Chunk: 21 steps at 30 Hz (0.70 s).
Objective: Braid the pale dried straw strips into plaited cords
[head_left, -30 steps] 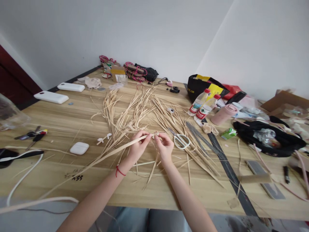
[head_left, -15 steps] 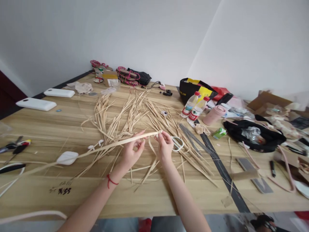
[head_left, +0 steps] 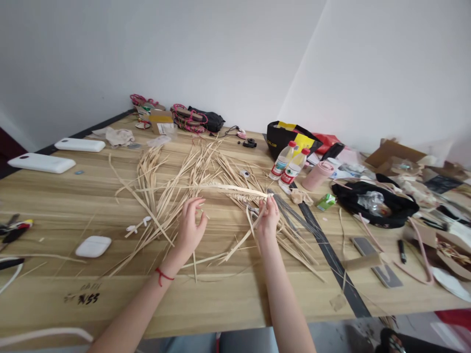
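Observation:
My right hand pinches the end of a long pale straw strip that stretches leftward above the table, with a short braided section near my fingers. My left hand hovers over the table with fingers loosely spread and holds nothing, just below the strip. A red string is tied round my left wrist. A pile of loose dried straw fans out over the wooden table behind both hands.
White earbud case at left. Two white power banks at far left. Two water bottles, a pink cup, a black-and-yellow bag, a black bag and cardboard boxes crowd the right. A black strip lies diagonally.
My left hand has let go of the strip and opened. My right hand has pulled the strip's end to the right, and the strip now lies flatter across the pile.

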Available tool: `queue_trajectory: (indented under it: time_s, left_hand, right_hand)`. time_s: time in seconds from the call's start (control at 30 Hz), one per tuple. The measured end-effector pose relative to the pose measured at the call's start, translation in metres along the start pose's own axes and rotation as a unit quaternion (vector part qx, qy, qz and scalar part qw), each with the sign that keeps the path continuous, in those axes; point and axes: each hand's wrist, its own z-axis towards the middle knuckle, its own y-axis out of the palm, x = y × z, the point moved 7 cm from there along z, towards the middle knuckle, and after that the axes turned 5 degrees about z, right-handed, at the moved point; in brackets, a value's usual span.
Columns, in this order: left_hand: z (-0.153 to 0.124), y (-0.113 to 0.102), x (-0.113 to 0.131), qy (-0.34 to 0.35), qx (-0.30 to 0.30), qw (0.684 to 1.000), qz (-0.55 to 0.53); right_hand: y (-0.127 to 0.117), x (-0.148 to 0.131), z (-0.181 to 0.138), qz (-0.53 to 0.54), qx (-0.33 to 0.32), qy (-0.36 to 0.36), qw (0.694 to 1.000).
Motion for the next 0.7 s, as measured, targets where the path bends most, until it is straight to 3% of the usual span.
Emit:
queue_trajectory:
  time_s: [0.23, 0.33, 0.43, 0.53, 0.7]
  left_hand:
    - [0.002, -0.001, -0.005, -0.012, 0.002, 0.999, -0.029]
    - [-0.005, 0.003, 0.007, 0.018, -0.058, 0.997, -0.055]
    - [-0.016, 0.008, 0.030, 0.099, -0.114, 0.987, -0.048]
    - [-0.018, 0.003, 0.040, 0.134, -0.074, 0.988, -0.022]
    - [-0.007, -0.012, 0.030, 0.098, 0.017, 0.995, -0.007]
  right_hand:
    - [-0.004, 0.010, 0.006, -0.007, -0.020, 0.047, 0.999]
    - [0.000, 0.018, 0.003, -0.024, -0.041, 0.063, 0.997]
    - [0.007, 0.029, -0.004, -0.044, -0.074, 0.083, 0.993]
    - [0.012, 0.039, -0.011, -0.054, -0.104, 0.109, 0.987]
    - [0.012, 0.051, -0.019, -0.059, -0.131, 0.128, 0.981]
